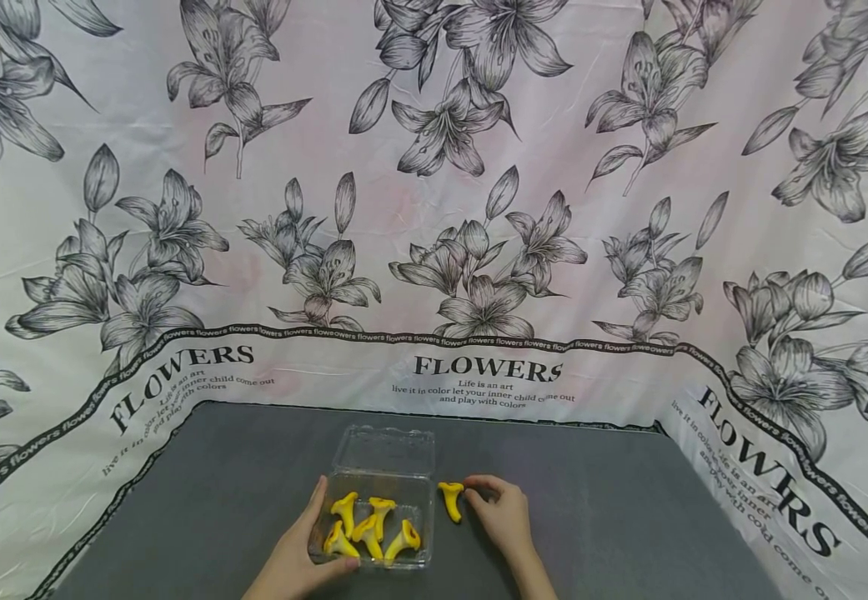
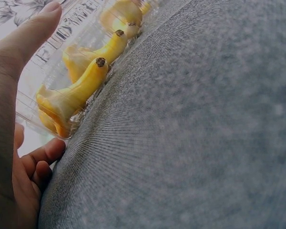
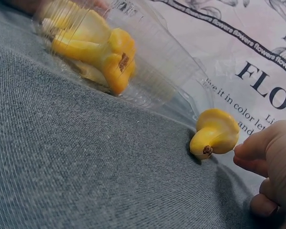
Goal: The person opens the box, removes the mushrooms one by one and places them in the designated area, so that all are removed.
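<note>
A yellow chanterelle-like mushroom (image 1: pixel 451 501) stands on the table just right of a clear plastic box (image 1: pixel 429 546). In the right wrist view, its wide cap and dark-tipped stem (image 3: pixel 208 150) show plainly. My right hand (image 1: pixel 504 517) is close to the cap, with thumb and index finger beside it; a narrow gap appears in the right wrist view. Several similar yellow mushrooms (image 1: pixel 405 540) lie inside the box. My left hand (image 1: pixel 300 546) holds the box at its left front corner, thumb along the front and fingers along the left side.
The box's hinged lid (image 1: pixel 384 450) stands raised at the back. A grey cloth covers the table (image 1: pixel 591 500). White fabric printed with flowers (image 1: pixel 479 250) hangs behind and along both sides of the table.
</note>
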Action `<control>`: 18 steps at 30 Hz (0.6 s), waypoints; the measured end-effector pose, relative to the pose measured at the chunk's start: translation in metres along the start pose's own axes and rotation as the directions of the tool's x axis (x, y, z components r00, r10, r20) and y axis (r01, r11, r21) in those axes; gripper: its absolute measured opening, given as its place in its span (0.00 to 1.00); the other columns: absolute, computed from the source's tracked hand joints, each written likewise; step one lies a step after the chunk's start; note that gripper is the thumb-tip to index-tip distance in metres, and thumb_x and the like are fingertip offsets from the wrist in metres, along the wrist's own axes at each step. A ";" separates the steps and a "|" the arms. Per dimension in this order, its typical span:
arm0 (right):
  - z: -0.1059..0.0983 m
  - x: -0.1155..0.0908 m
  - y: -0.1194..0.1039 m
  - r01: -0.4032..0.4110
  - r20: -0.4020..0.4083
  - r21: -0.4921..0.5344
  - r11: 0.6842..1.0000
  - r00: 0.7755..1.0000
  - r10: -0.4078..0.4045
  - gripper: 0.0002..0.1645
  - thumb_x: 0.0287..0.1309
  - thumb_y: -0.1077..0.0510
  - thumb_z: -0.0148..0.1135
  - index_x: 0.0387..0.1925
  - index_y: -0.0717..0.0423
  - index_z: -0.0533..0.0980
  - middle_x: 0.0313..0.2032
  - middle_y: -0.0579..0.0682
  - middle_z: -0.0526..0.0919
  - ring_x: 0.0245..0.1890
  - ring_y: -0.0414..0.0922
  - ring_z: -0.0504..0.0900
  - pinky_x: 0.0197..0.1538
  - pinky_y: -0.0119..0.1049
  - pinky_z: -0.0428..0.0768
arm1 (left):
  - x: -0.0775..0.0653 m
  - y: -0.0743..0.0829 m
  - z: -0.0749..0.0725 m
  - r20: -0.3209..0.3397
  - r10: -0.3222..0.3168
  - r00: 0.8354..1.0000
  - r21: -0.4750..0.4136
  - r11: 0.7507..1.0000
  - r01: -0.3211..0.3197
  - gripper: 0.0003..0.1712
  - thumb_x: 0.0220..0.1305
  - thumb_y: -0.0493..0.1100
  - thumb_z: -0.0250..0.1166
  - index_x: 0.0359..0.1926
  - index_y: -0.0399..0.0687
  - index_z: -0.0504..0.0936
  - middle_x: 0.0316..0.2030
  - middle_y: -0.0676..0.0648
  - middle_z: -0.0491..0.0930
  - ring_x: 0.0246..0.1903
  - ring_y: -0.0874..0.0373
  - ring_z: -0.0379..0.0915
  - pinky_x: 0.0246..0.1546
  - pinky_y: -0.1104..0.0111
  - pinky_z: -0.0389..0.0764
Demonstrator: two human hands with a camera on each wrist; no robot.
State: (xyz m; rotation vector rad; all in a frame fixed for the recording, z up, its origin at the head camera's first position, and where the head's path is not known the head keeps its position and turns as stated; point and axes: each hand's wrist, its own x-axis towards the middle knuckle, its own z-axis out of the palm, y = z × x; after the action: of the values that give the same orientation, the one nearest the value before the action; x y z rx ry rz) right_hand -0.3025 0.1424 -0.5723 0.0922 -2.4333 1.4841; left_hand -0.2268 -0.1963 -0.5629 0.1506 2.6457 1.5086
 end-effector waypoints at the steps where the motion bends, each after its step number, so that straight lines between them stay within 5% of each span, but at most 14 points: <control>1: -0.001 0.000 0.000 -0.012 0.002 0.022 1.000 1.000 0.012 0.07 0.59 0.62 0.77 0.40 0.52 0.91 0.42 0.51 0.93 0.11 0.30 0.59 0.18 0.26 0.61 | 0.000 0.000 0.000 0.000 -0.002 1.000 -0.002 1.000 0.002 0.71 0.61 0.61 0.79 0.87 0.51 0.39 0.83 0.31 0.44 0.75 0.18 0.51 0.55 0.30 0.76; 6: -0.011 0.002 -0.007 -0.051 -0.013 0.142 0.989 0.999 0.053 0.09 0.63 0.63 0.75 0.44 0.60 0.90 0.45 0.56 0.92 0.15 0.31 0.69 0.22 0.27 0.71 | 0.001 -0.001 0.000 0.006 -0.006 1.000 -0.011 1.000 0.006 0.70 0.61 0.60 0.79 0.87 0.51 0.39 0.83 0.31 0.44 0.73 0.20 0.58 0.47 0.41 0.80; 9: -0.017 0.004 -0.014 -0.040 -0.033 0.180 0.983 0.998 0.047 0.10 0.65 0.63 0.74 0.47 0.62 0.89 0.47 0.55 0.92 0.31 0.34 0.84 0.32 0.26 0.80 | 0.001 -0.001 0.000 0.007 -0.001 1.000 -0.011 1.000 0.001 0.70 0.61 0.60 0.79 0.87 0.50 0.39 0.83 0.31 0.43 0.74 0.19 0.54 0.51 0.36 0.80; 12: -0.021 0.005 -0.024 -0.012 -0.048 0.191 0.981 0.999 0.022 0.11 0.66 0.62 0.74 0.48 0.61 0.89 0.47 0.53 0.92 0.49 0.39 0.88 0.43 0.26 0.84 | 0.001 -0.002 0.000 0.004 0.005 1.000 -0.008 1.000 -0.005 0.70 0.61 0.60 0.78 0.87 0.51 0.39 0.83 0.32 0.43 0.75 0.19 0.51 0.55 0.29 0.76; 15: -0.023 0.005 -0.036 0.006 -0.041 0.200 0.980 0.999 0.003 0.10 0.65 0.61 0.75 0.47 0.59 0.89 0.47 0.53 0.92 0.37 0.40 0.89 0.34 0.25 0.80 | 0.001 -0.002 0.000 0.003 0.011 1.000 -0.004 1.000 -0.011 0.71 0.61 0.60 0.79 0.87 0.50 0.39 0.84 0.33 0.43 0.76 0.19 0.50 0.58 0.27 0.73; 18: -0.024 0.003 -0.049 0.000 -0.022 0.223 0.975 1.000 0.005 0.09 0.64 0.61 0.76 0.46 0.56 0.90 0.48 0.54 0.92 0.16 0.33 0.74 0.22 0.26 0.69 | 0.002 -0.002 0.000 0.003 0.012 1.000 -0.003 1.000 -0.012 0.71 0.61 0.60 0.79 0.87 0.50 0.39 0.84 0.33 0.43 0.72 0.19 0.58 0.55 0.31 0.77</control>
State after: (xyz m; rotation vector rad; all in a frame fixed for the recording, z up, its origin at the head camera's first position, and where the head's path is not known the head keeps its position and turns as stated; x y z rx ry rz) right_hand -0.2909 0.1412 -0.5192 0.1185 -2.2416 1.7450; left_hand -0.2285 -0.1972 -0.5645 0.1695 2.6444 1.5150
